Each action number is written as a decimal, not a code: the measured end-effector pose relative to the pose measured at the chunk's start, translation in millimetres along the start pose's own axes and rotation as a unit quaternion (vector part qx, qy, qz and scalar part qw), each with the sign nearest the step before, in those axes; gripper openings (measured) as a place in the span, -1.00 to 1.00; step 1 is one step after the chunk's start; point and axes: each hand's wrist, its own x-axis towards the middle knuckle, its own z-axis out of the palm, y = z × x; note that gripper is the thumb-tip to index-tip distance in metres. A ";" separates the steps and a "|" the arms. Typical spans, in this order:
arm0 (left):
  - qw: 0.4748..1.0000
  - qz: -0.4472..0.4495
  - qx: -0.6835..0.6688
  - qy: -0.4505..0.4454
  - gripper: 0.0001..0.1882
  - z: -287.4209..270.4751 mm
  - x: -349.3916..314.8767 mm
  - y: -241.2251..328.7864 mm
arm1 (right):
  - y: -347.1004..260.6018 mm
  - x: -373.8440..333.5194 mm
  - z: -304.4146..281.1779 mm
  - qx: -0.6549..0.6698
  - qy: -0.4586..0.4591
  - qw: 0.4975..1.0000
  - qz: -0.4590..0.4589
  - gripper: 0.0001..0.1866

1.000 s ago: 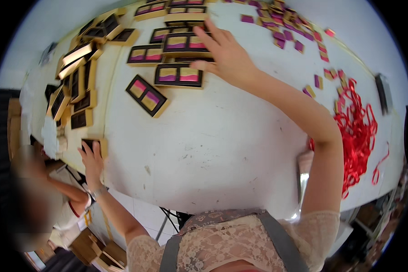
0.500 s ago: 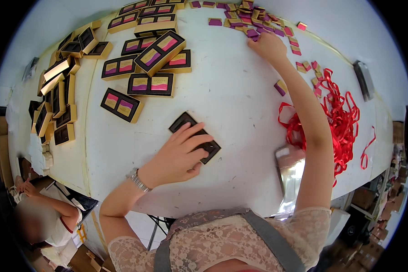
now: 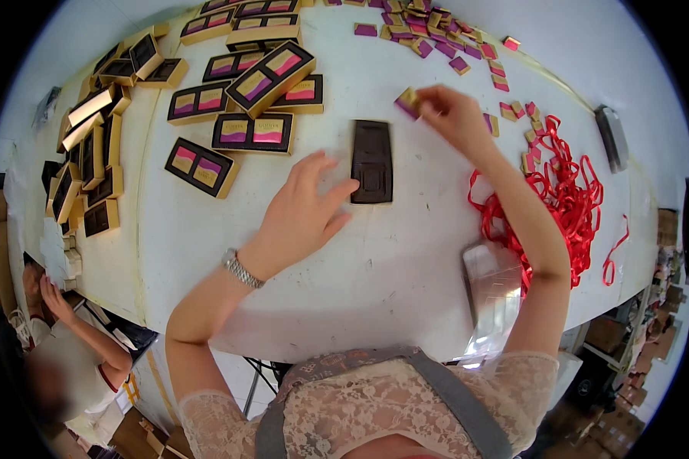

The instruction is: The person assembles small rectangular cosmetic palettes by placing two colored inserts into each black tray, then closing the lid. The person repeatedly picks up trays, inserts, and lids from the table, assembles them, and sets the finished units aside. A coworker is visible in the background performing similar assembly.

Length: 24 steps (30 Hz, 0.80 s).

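Observation:
In the middle of the white table lies a gold-edged box with a dark two-compartment insert (image 3: 372,150), both compartments bare. My left hand (image 3: 298,210), a metal watch on its wrist, is just left of the box. Its fingers are spread and hold nothing, the fingertips close to the box's near end. To the right and farther away, my right hand (image 3: 458,121) pinches a small purple-and-gold wrapped square (image 3: 408,102) at its edge, above the table. Another such square (image 3: 491,124) shows partly behind that hand.
Filled boxes (image 3: 253,132) are piled at the far left, and boxes with bare inserts (image 3: 102,219) beyond them. Loose wrapped squares (image 3: 436,34) lie at the back. Red ribbons (image 3: 578,222) and a clear plastic package (image 3: 490,287) are on the right. A co-worker (image 3: 76,375) sits lower left.
The box has moved away from me and turned lengthwise, and my left hand has come off it. My right hand has drawn back from the pile with a wrapped square.

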 end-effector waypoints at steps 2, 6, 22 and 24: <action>0.997 -0.018 -0.070 -0.003 -0.27 -1.3 6.7 6.4 | -25.0 -37.6 16.7 0.070 -0.082 0.992 -0.071 -0.77; 0.993 -0.065 -0.100 0.026 -0.19 7.0 22.9 19.7 | -26.7 -40.4 22.6 0.019 -0.109 0.967 -0.230 -0.75; 0.945 -0.081 -0.318 -0.020 0.06 12.1 43.4 -10.7 | -24.8 -55.5 40.0 -0.103 -0.041 0.920 -0.375 -0.69; 0.964 -0.052 -0.261 0.000 -0.05 13.0 33.2 -1.6 | -31.8 -76.5 41.4 -0.145 -0.038 0.918 -0.366 -0.62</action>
